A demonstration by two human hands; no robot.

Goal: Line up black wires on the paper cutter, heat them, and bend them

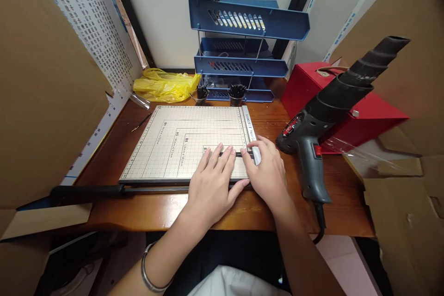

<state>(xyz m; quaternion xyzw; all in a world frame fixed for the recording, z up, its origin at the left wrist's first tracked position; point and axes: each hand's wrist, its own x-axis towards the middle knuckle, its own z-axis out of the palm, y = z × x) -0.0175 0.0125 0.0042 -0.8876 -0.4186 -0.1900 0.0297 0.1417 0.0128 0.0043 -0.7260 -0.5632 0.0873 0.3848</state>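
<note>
In the head view, a gridded paper cutter (152, 148) is set square to the near edge of the wooden table (166, 212), apparently so that both hands can rest on it comfortably. Its long arm, with a black handle (90, 192), is laid along the near side.

The left hand (211, 189) is laid nearly flat, fingers extended and slightly spread; a thin dark strip (239, 154) runs from its fingertips toward the right edge, and seems to be steadied against the board. The right hand (268, 173) is loosely curled over the pale edge bar (248, 122), its thumb and forefinger by the strip, probably for alignment; whether the strip is pinched cannot be told.

Small cups of black pieces (237, 95) are stood just beyond the board, perhaps for easy reach. At the right, a heat gun (312, 148) is propped nose-up before a red box (371, 122), its grip turned nearward.
</note>
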